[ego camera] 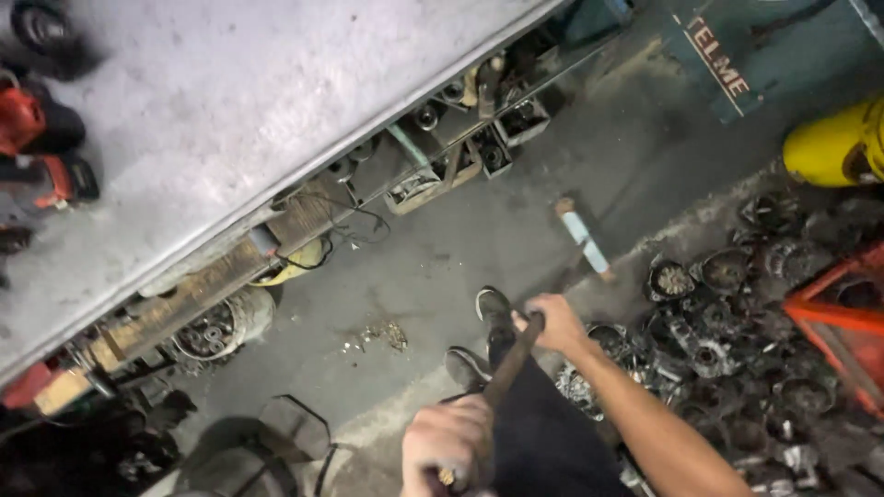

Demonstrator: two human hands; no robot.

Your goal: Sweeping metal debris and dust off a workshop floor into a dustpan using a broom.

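Both my hands grip the brown wooden handle (pixel 512 357) of a long hammer. My left hand (pixel 448 442) holds the near end at the bottom of the view. My right hand (pixel 555 322) is closed higher up the handle, its bare forearm running in from the lower right. The hammer's pale blue-grey head (pixel 583 238) is blurred above the concrete floor (pixel 460 248), out in front of my shoes (pixel 493 311). My dark trousers fill the space under the handle.
A grey workbench top (pixel 230 120) spans the upper left, with red power tools (pixel 23 124) on it and cluttered parts on a shelf below. A heap of dark metal engine parts (pixel 737 350) lies right, beside a red crate (pixel 833 313) and a yellow cylinder (pixel 829 147).
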